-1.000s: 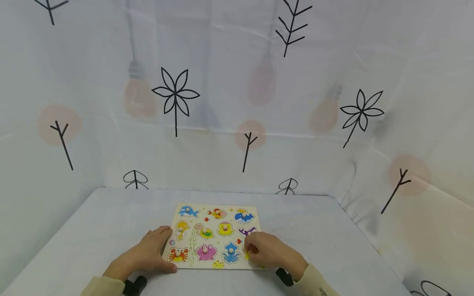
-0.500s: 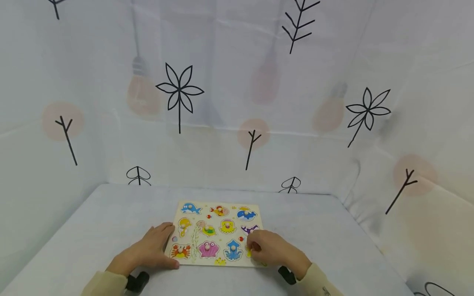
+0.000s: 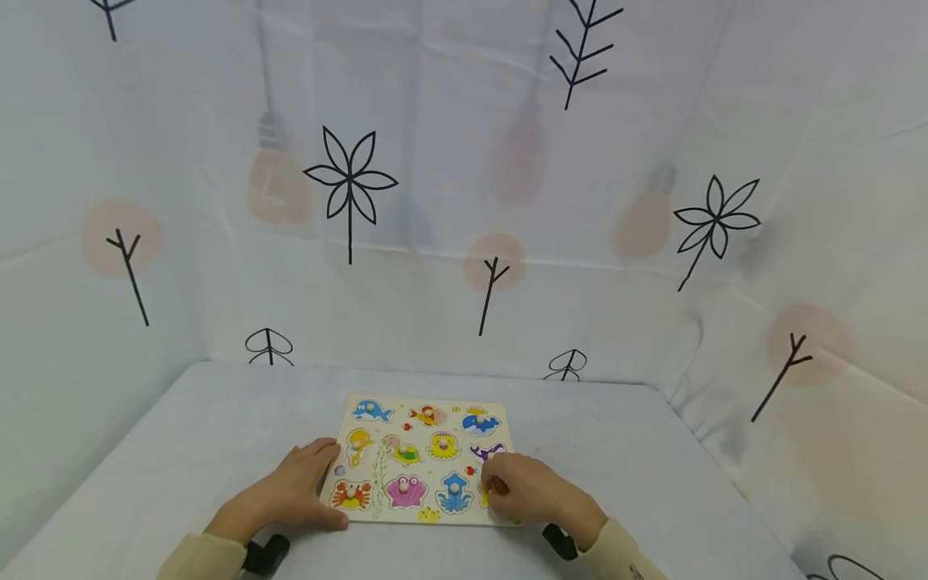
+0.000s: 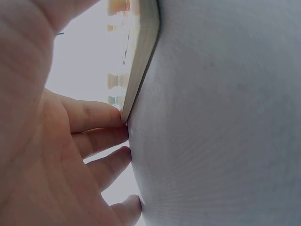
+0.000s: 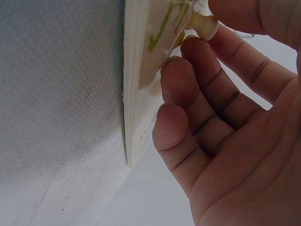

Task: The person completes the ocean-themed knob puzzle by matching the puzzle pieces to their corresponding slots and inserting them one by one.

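Observation:
A cream wooden peg puzzle board (image 3: 416, 519) lies flat, its sea-animal pieces topped with small round knobs. My left hand (image 3: 293, 487) rests at its lower left corner. Those fingers are nearly straight against the side edge, and the thumb lies by the front edge; in the left wrist view, fingertips touch the board's side (image 4: 141, 66). At the lower right, my right hand (image 3: 525, 487) pinches the wooden knob (image 5: 207, 27) of a yellow puzzle piece (image 3: 485, 498) between thumb and forefinger. Its other fingers curl over the board's surface. Most of that piece is hidden by the hand.
A white cloth covers the table (image 3: 638, 483). Behind and on both sides hangs a white curtain (image 3: 413, 306) printed with plants and bulbs. A black wrist strap (image 3: 267, 556) sits on the left arm, with another strap (image 3: 560, 541) on the right.
The whole head view shifts slightly. Both hands keep their places on the board, and the pieces stay where they were.

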### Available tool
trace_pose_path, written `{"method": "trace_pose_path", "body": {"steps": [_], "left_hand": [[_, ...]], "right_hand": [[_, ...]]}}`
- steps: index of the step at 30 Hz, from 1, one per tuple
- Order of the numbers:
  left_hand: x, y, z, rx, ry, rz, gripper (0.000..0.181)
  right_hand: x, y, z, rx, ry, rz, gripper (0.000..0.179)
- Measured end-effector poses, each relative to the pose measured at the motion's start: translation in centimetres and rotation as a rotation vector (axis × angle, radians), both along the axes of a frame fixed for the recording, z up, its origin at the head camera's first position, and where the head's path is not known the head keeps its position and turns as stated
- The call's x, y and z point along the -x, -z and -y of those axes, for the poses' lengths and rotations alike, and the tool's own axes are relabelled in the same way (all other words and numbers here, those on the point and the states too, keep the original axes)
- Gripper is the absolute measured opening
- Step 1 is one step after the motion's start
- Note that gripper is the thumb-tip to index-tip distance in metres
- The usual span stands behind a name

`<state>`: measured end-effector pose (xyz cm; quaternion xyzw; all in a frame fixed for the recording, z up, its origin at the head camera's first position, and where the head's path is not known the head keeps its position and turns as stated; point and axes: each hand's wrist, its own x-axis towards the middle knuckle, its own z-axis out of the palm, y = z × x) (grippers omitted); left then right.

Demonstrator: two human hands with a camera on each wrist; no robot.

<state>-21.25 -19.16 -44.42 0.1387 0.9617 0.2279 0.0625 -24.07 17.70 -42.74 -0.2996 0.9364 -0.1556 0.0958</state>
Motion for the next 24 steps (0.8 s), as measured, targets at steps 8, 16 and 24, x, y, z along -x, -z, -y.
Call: {"method": "trace_pose_path", "body": {"steps": [8, 16, 24], "left_hand": [[0.0, 0.0, 0.0, -0.003, 0.005, -0.005, 0.114], [-0.3, -0.3, 0.0, -0.013, 0.004, 0.010, 0.115], [-0.7, -0.9, 0.3, 0.005, -0.021, -0.016, 0.108]], "right_hand": [[-0.1, -0.1, 0.0, -0.002, 0.011, 0.002, 0.009], [-0.3, -0.6, -0.5, 0.017, 0.063, -0.007, 0.020], [0.7, -1.3, -2.9, -0.033, 0.131, -0.109, 0.014]]}}
